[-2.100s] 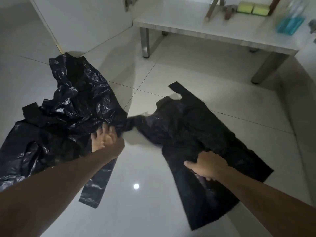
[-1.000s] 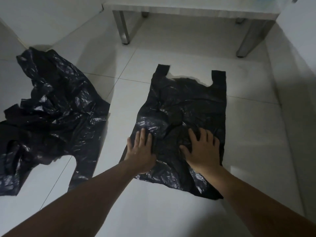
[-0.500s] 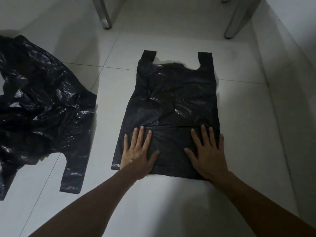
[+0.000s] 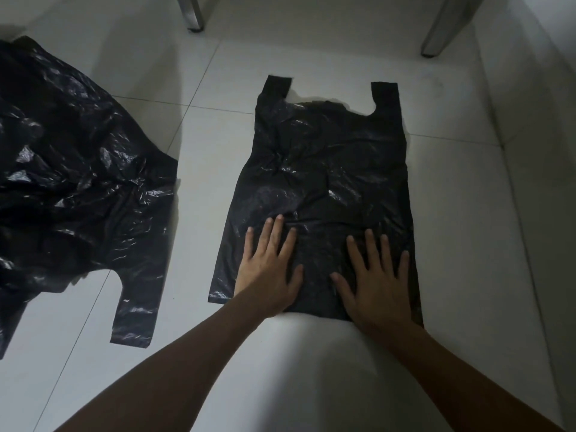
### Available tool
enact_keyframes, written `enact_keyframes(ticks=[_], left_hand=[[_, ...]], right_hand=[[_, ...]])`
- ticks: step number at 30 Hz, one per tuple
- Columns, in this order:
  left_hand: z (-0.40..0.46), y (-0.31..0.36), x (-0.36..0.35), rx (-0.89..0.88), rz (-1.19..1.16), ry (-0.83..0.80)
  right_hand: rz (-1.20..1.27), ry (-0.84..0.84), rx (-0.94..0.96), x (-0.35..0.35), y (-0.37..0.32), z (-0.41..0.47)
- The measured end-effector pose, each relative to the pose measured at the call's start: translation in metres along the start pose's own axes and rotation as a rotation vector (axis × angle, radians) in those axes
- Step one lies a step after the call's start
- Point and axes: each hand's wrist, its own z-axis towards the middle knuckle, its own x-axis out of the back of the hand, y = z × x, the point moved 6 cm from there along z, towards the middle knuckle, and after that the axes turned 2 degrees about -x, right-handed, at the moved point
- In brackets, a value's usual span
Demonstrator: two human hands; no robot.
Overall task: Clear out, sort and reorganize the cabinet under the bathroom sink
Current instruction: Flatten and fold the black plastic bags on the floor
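A black plastic carrier bag (image 4: pixel 324 169) lies spread flat on the white tiled floor, its two handles pointing away from me. My left hand (image 4: pixel 268 266) rests palm down on the bag's near left part, fingers apart. On the near right part my right hand (image 4: pixel 374 275) presses flat in the same way. Neither hand grips anything. A heap of crumpled black plastic bags (image 4: pixel 71 182) lies on the floor to the left, apart from both hands.
Two metal legs (image 4: pixel 193 14) (image 4: pixel 442 29) of a low shelf stand at the top of the view. A white wall (image 4: pixel 536 151) runs along the right side. White floor tiles (image 4: pixel 311 369) lie around the bags.
I pulled one bag from the heap and laid it out in front of me. Both hands slid back to its near end, flattening it. The view tilted down.
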Motion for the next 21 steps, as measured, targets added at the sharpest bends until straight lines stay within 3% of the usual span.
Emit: enact_keyframes(ticks=[10, 15, 21], left_hand=[[-0.003, -0.017, -0.005, 0.056, 0.008, -0.041], [-0.002, -0.008, -0.005, -0.019, -0.001, -0.012], [-0.003, -0.019, -0.007, 0.063, 0.008, -0.036]], right_hand=[[0.002, 0.000, -0.055, -0.002, 0.003, 0.001], [0.013, 0.015, -0.017, 0.000, -0.001, 0.012], [0.000, -0.002, -0.049, -0.004, 0.003, 0.011]])
